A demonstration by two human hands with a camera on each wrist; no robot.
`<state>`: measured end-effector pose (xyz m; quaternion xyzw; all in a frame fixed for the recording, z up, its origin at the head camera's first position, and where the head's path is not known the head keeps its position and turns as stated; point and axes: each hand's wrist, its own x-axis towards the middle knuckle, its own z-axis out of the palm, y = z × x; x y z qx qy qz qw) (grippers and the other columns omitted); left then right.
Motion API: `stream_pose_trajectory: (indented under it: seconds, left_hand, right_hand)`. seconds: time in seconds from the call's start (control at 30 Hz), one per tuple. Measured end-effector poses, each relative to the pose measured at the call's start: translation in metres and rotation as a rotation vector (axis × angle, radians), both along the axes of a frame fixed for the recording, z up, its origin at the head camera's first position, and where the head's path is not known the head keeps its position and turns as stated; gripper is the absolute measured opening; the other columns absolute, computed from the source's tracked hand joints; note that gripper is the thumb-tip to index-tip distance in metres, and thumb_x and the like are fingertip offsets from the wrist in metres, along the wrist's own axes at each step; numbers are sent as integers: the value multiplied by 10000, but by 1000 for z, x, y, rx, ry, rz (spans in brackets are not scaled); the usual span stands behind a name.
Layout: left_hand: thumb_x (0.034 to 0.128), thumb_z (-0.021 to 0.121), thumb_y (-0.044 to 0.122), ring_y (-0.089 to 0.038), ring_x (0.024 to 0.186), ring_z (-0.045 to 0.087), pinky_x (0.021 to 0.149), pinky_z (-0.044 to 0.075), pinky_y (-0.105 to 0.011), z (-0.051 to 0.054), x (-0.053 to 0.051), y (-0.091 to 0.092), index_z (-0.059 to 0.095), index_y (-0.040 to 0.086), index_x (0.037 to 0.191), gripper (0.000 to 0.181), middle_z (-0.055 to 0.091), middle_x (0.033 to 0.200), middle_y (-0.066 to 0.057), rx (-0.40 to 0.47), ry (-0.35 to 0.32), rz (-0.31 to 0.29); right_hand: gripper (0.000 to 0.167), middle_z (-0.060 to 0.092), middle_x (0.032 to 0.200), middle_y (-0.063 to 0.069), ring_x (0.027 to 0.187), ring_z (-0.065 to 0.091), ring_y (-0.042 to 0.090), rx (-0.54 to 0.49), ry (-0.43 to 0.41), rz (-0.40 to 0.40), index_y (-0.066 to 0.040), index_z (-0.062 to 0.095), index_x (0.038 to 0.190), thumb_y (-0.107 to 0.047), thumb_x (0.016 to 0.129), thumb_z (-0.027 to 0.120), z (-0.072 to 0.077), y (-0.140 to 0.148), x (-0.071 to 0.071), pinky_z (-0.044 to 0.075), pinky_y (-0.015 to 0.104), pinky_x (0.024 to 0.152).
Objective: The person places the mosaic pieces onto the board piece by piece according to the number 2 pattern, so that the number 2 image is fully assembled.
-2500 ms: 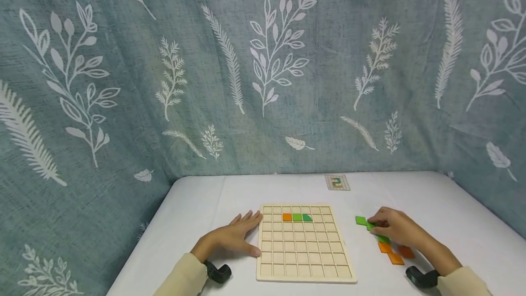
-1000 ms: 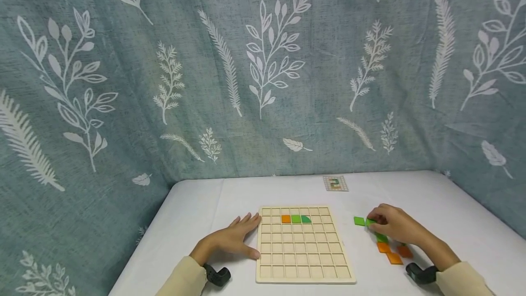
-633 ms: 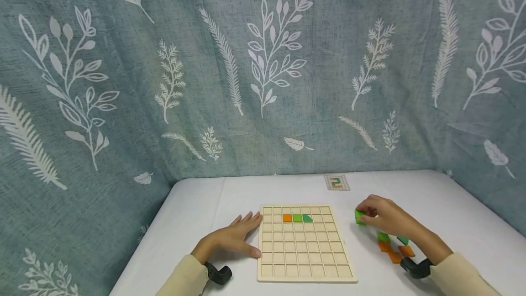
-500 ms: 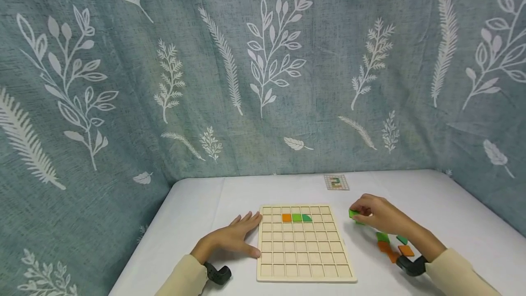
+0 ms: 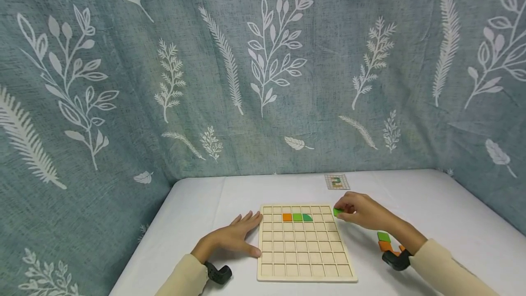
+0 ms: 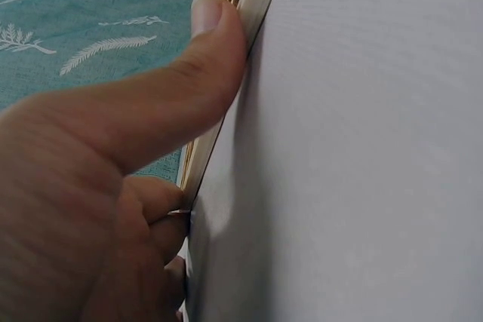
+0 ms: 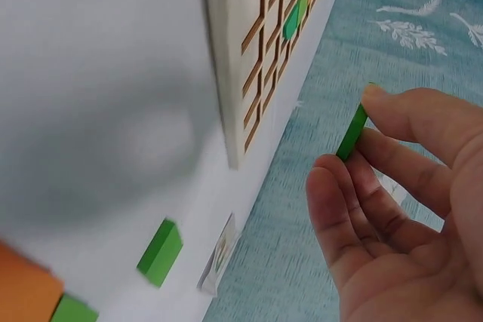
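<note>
The person's right hand (image 5: 363, 211) holds a green square tile (image 5: 338, 212) in a narrow pinch, thumb on one edge and fingertips on the other. The tile is tilted and clear of the table, just beside the far right corner of the wooden grid board (image 5: 306, 279). With so little of the thin piece covered, a small roll of the thumb could likely twist it loose. If it met the board at this slant, a corner would probably catch on the raised ribs between cells.

On the board, an orange square (image 5: 287, 217), a light green square (image 5: 297, 217) and a dark green quarter-round piece (image 5: 307, 218) sit in one row; a careless knuckle might nudge them.

The left hand (image 5: 234, 237) grips nothing, its fingers spread and touching the board's left edge. Uneven pressure there could slide the board.

Farther out, the black wrist device (image 5: 396, 259) hangs close over loose tiles, among them a green one (image 5: 384, 237) and an orange one (image 5: 385, 246); a low forearm could scatter them.
</note>
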<state>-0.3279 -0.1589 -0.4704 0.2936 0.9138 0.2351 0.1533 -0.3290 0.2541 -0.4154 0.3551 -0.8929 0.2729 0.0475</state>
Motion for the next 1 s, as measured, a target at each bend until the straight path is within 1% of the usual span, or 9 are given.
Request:
stream_pose_trajectory:
  seconds: [0.27,0.47,0.67,0.87,1.0]
  left_hand:
    - [780,775,587,-282,1576,19,1269,-12,-531,-1,-1,0,175,89,1605,1135,91,1692,-76,10,-2,1]
    - [781,767,601,-281,1576,18,1269,-8,-534,-2,-1,-1,164,89,1606,1143,90,1693,-74,14,-2,-7]
    - [794,755,606,-291,1575,17,1267,-1,-542,-1,-1,-1,147,79,1607,1143,89,1693,-85,9,6,-22]
    - [797,775,560,-295,1575,29,1268,1,-539,2,1,0,163,64,1602,1127,105,1690,-97,16,5,-14]
    - [797,778,555,-297,1575,39,1269,6,-540,3,1,1,170,64,1601,1121,109,1690,-98,9,11,-11]
  right_hand:
    - [224,637,940,-14,814,592,21,-11,-41,13,-41,710,1104,-173,923,724,-1,-20,-4,557,211,707]
    - [235,634,940,-3,818,613,37,-27,-39,44,-24,707,1107,-154,913,731,-4,-34,-6,568,218,730]
    - [231,636,936,-5,818,616,35,-45,-46,55,-26,713,1102,-152,909,733,-9,-46,-9,569,219,734]
    - [233,636,930,-27,813,596,19,-43,-58,52,-38,724,1093,-183,912,736,-16,-55,-13,559,213,719]
    - [198,650,951,8,821,597,17,-55,-58,73,-29,726,1083,-144,921,720,-20,-60,-14,565,213,726]
